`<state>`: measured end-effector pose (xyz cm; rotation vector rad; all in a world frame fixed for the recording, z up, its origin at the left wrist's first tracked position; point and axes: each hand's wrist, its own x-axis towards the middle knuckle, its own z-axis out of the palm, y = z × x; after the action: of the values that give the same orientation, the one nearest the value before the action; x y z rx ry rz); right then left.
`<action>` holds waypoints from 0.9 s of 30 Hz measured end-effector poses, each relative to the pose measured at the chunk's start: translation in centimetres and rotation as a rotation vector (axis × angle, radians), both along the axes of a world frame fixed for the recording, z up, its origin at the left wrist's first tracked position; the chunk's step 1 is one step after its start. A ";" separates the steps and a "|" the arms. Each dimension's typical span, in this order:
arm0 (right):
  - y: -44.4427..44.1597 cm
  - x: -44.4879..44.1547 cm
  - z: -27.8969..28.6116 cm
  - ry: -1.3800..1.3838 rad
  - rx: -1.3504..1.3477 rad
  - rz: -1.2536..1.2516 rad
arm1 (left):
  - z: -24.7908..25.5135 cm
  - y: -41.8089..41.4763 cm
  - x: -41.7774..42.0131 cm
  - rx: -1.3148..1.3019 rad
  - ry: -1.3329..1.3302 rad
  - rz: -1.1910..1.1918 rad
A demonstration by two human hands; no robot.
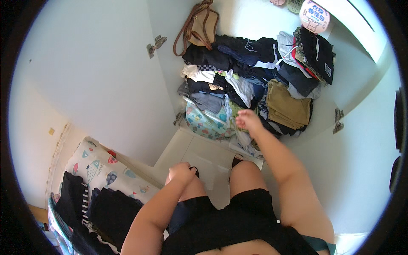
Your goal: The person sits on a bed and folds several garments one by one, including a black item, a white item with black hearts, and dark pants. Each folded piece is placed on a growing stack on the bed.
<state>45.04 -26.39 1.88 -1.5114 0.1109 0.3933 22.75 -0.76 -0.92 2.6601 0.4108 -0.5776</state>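
My right hand [247,121] is raised in front of the green cloth at the lower middle of an open cupboard; its fingers are partly curled, and whether it touches anything is unclear. On my left knee rests my left hand [182,172], with nothing seen in it. Folded clothes in several piles fill the cupboard: khaki folded trousers [285,103] on the right, dark garments [210,57] at the back, and grey cloth [208,101] over a light-blue patterned fabric bag [204,122] at the front left. Black shorts [318,60] top the pile at the back right.
A beige shoulder bag [204,25] with brown straps leans at the cupboard's back left. Cupboard doors [105,79] with metal hinges [156,46] stand open on both sides. At lower left, dark clothes [111,210] lie on fish-patterned fabric [102,165]. Printed tags [315,16] hang above.
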 end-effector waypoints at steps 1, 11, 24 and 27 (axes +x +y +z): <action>-0.4 2.7 0.7 -0.014 0.004 -0.002 | 0.2 0.0 0.4 0.008 -0.021 -0.027; 0.3 22.1 6.9 -0.819 -1.169 -0.246 | -0.5 0.1 2.9 -0.067 -0.112 -0.020; -0.9 31.0 9.8 -0.607 -0.825 -0.331 | -0.8 0.4 3.6 -0.110 -0.160 -0.020; -0.2 29.4 12.9 -0.526 -0.152 -0.449 | -1.2 0.3 3.2 -0.108 -0.175 -0.004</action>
<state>74.44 -26.63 14.73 -1.6391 0.0611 -0.3809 25.92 -0.50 -2.17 2.5817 0.3146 -0.3530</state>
